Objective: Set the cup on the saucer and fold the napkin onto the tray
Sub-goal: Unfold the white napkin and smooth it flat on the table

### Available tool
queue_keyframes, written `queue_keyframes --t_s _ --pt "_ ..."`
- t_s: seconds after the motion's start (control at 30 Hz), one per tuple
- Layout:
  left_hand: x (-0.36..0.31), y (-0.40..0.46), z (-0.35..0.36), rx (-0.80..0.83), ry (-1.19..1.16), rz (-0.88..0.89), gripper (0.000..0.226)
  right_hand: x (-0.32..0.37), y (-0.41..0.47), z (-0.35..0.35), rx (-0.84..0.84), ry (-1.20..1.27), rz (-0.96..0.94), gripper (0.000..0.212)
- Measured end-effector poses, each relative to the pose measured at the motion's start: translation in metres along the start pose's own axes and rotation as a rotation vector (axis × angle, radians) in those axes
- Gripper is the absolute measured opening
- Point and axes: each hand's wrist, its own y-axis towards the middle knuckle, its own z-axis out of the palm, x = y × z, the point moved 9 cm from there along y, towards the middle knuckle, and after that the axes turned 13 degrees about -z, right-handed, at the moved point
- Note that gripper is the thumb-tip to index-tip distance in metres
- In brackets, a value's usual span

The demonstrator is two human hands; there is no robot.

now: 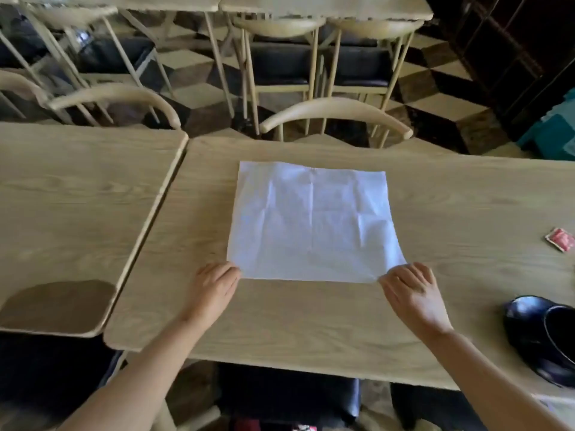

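Note:
A white napkin (312, 222) lies spread flat and creased on the wooden table (311, 321). My left hand (213, 287) pinches its near left corner. At the near right corner, my right hand (410, 290) grips the edge, which lifts slightly off the table. At the right edge of the view a black cup (560, 334) sits on a black saucer (522, 321); both are cut off by the frame. No tray is in view.
A small red packet (560, 239) lies on the table at the far right. A second table (77, 197) adjoins on the left with a narrow gap. Wooden chairs (336, 115) stand along the far side.

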Motion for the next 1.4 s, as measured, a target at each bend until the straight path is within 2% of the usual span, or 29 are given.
queue_keyframes --t_s 0.13,0.2,0.33,0.63,0.9,1.0,1.1,1.17,1.27,1.4 --pt "0.016 -0.049 0.045 0.116 -0.032 -0.115 0.01 0.014 -0.063 0.055 0.174 0.115 0.115 0.022" --pt "0.017 -0.065 0.049 0.109 -0.052 -0.111 0.019 0.015 -0.085 0.062 0.159 0.158 0.174 0.012" --pt "0.016 -0.077 0.043 0.049 -0.029 -0.071 0.023 0.017 -0.098 0.061 0.093 0.159 0.193 0.025" --pt "0.018 -0.119 0.025 -0.084 0.084 -0.04 0.021 0.034 -0.133 0.043 0.09 0.118 0.158 0.028" --pt "0.027 -0.134 0.026 0.028 0.1 -0.087 0.025 0.041 -0.14 0.036 0.106 0.129 0.166 0.015" --pt "0.022 -0.137 0.017 0.015 0.053 -0.158 0.034 0.04 -0.138 0.029 0.1 0.116 0.212 0.022" --pt "-0.019 -0.115 0.02 -0.019 -0.029 -0.156 0.044 0.044 -0.118 0.028 0.083 0.085 0.284 0.037" --pt "-0.062 -0.086 0.045 0.056 -0.044 -0.137 0.048 0.055 -0.091 0.045 0.127 0.08 0.333 0.045" --pt "-0.107 -0.047 0.1 0.216 0.062 -0.146 0.054 0.069 -0.048 0.091 0.287 0.139 0.42 0.054" --pt "-0.095 -0.043 0.155 0.411 0.217 -0.185 0.056 0.066 -0.048 0.135 0.496 0.166 0.434 0.056"
